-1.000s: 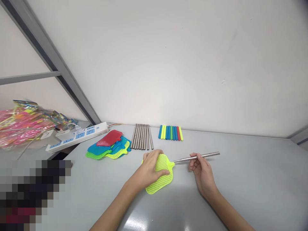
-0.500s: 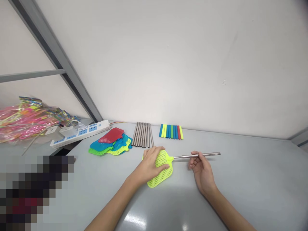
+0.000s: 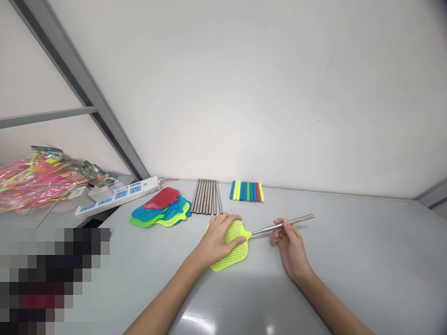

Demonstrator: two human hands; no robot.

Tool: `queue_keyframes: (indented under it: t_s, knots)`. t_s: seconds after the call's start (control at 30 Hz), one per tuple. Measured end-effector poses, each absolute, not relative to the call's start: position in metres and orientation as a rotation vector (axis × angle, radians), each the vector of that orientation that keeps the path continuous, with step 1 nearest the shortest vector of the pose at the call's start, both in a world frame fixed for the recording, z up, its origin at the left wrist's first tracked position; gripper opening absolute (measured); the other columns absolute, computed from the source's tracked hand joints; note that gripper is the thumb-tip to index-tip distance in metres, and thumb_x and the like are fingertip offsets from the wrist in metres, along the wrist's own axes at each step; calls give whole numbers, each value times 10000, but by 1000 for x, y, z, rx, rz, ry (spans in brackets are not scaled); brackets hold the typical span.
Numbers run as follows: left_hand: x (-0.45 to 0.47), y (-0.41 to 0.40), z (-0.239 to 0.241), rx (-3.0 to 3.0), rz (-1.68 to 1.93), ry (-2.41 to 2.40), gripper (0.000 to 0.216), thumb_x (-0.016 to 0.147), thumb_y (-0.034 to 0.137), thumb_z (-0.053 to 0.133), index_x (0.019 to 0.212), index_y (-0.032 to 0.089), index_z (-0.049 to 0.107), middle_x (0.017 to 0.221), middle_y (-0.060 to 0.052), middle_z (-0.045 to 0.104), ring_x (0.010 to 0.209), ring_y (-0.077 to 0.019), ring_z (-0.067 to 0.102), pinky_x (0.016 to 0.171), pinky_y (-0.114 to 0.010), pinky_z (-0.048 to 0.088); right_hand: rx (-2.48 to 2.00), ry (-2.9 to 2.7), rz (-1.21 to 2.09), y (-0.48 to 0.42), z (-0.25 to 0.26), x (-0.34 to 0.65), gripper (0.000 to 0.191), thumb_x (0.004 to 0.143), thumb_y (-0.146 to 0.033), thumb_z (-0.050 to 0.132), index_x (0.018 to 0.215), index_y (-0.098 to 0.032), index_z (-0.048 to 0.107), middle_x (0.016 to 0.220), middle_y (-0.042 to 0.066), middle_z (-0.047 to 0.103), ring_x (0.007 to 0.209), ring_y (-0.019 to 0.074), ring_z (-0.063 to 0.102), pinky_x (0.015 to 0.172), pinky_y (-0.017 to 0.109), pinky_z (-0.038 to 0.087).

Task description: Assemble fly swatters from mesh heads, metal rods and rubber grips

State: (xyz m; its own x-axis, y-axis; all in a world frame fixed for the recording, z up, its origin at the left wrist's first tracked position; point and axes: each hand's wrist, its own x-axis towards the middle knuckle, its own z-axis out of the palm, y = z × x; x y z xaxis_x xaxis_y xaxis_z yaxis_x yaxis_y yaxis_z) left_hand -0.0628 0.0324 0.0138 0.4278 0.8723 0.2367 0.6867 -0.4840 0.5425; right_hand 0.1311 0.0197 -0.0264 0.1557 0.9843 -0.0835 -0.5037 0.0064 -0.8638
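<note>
My left hand (image 3: 217, 238) grips a yellow mesh swatter head (image 3: 234, 251) lying on the grey table (image 3: 366, 260). My right hand (image 3: 289, 242) pinches a thin metal rod (image 3: 284, 224) whose left tip sits in the head's socket. Behind them lie a row of metal rods (image 3: 207, 203), a row of coloured handle sleeves (image 3: 247, 191) and a stack of swatter heads (image 3: 161, 208) with a red one on top.
A white power strip (image 3: 118, 196) lies at the table's left edge. Pink packaged items (image 3: 38, 179) are piled further left. A white wall stands close behind the table. A blurred patch covers the lower left corner.
The rod's tip has gone from just touching the yellow head to sitting in its socket, and the rod now tilts up to the right. Both hands stay in place.
</note>
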Motion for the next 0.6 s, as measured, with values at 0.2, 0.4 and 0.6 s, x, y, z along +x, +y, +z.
queue_keyframes:
  t_s: [0.2,0.4,0.6]
  knots:
    - [-62,33,12,2341,711,1333,326,735,362,515,1041,270,451,973,-16,506,946,-196,444,819,-330,329,-914,-694,1301,19,-24,131,249,796,-377,419,780,-179,569,524,-11,444,521,105,408,508,230,339]
    - [-60,36,8,2380,718,1348,318,744,371,501,1043,270,458,958,-14,513,940,-195,457,825,-338,324,-889,-679,1279,22,-25,130,247,772,-387,447,750,-176,574,509,-12,461,489,102,417,473,226,338]
    - [-58,40,7,2417,668,1360,314,767,392,458,1060,280,467,957,-18,494,937,-194,450,834,-341,325,-849,-674,1283,25,-23,132,267,746,-412,469,740,-165,570,517,-7,479,463,103,428,444,232,350]
